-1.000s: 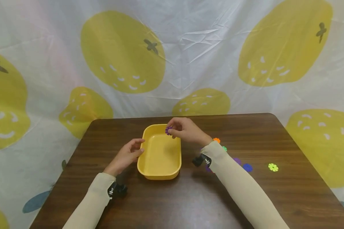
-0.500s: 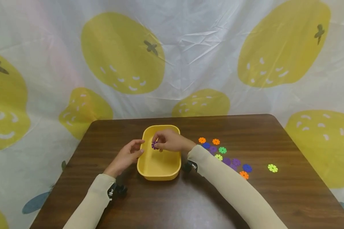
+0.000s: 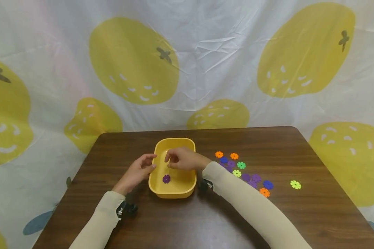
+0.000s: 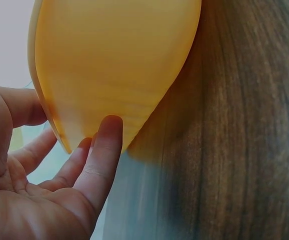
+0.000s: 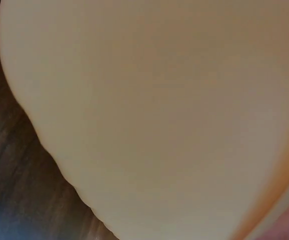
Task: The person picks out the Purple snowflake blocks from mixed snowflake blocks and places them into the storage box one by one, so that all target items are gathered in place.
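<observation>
A yellow plastic bin (image 3: 181, 183) stands on the table, with one purple snowflake-shaped plastic disc (image 3: 166, 178) on its floor. My right hand (image 3: 184, 159) hovers over the bin, thumb and fingers apart and nothing between them. Against the bin's left side rests my left hand (image 3: 138, 173), its fingertips at the rim. The left wrist view shows the fingers of that hand (image 4: 39, 175) loosely spread, one pressed to the outer wall. In the right wrist view the bin's wall (image 5: 149, 110) fills most of the picture; only a sliver of the hand shows at the lower right.
Several snowflake discs lie right of the bin, among them an orange disc (image 3: 219, 154), a green disc (image 3: 241, 165) and a blue disc (image 3: 268, 185). A yellow-green disc (image 3: 295, 184) lies apart on the brown wooden table (image 3: 199, 221). A fruit-print curtain (image 3: 218, 69) hangs behind.
My right hand carried the purple disc left over the bin and let it go; it now lies on the bin's floor. My left hand stays at the rim.
</observation>
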### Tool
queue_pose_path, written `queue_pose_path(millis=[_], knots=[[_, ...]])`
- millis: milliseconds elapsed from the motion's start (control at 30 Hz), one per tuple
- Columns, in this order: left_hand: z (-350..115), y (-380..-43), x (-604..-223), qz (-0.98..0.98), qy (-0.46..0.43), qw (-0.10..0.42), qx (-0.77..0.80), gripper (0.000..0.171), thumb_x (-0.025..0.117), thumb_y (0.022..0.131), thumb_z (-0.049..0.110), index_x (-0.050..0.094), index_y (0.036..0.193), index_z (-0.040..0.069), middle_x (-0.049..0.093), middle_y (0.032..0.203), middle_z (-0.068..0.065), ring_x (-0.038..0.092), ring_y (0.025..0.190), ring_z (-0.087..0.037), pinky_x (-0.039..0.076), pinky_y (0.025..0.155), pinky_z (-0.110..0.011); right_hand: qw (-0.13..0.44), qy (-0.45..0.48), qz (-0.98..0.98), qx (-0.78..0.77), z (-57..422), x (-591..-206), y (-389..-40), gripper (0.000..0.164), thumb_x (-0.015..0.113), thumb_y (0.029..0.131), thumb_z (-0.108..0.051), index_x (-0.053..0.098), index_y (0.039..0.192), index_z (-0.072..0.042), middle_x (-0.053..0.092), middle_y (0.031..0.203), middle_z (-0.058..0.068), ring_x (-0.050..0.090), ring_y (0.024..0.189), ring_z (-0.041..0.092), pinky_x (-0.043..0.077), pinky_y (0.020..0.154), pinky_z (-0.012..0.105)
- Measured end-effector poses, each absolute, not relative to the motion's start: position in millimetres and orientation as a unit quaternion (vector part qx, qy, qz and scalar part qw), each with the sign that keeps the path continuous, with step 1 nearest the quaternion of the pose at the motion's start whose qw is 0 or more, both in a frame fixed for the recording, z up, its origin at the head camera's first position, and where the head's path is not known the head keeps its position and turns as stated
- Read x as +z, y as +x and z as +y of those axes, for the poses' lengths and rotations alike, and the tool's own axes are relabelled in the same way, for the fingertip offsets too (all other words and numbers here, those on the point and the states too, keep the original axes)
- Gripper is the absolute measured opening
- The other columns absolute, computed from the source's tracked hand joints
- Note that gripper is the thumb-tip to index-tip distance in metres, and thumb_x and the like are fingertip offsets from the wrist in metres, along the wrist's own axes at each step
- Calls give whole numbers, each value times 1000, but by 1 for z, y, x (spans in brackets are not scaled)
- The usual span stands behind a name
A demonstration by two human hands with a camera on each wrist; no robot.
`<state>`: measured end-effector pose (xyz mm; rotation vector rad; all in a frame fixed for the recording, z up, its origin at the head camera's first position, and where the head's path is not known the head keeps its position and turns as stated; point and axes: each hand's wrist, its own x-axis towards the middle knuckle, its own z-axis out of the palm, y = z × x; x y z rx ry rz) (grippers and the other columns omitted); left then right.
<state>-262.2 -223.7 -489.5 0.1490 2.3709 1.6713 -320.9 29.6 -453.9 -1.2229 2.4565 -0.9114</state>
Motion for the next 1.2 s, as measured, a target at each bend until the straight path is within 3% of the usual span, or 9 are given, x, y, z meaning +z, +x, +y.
queue_pose_path(millis=[467, 700, 867, 1200], knots=[[-222, -264, -487, 823, 34, 120, 554, 47, 63, 108, 22, 51, 153, 20, 60, 140, -17, 63, 124, -32, 62, 98, -45, 88, -407, 829, -374, 46, -438, -316, 22, 74, 100, -18, 72, 117, -5, 76, 97, -2, 69, 90, 9, 60, 88, 26], [-222, -266, -488, 823, 32, 118, 555, 46, 64, 107, 23, 52, 152, 21, 60, 139, -17, 64, 122, -31, 63, 96, -44, 50, -390, 830, -395, 69, -424, -308, 15, 73, 101, -20, 73, 115, -16, 75, 99, -5, 69, 90, 9, 60, 83, 27], [-223, -266, -489, 817, 38, 117, 563, 47, 63, 108, 21, 51, 153, 18, 60, 138, -19, 65, 120, -31, 64, 94, -42, 24, -366, 832, -416, 93, -420, -305, 13, 74, 100, -21, 73, 113, -17, 75, 98, -6, 69, 89, 11, 60, 77, 29], [-223, -264, -488, 812, 47, 118, 570, 49, 63, 108, 20, 49, 154, 14, 59, 141, -23, 65, 122, -34, 63, 95, -44, 16, -317, 852, -417, 144, -432, -311, 12, 74, 101, -22, 73, 113, -20, 78, 103, -2, 72, 90, 13, 62, 82, 34]])
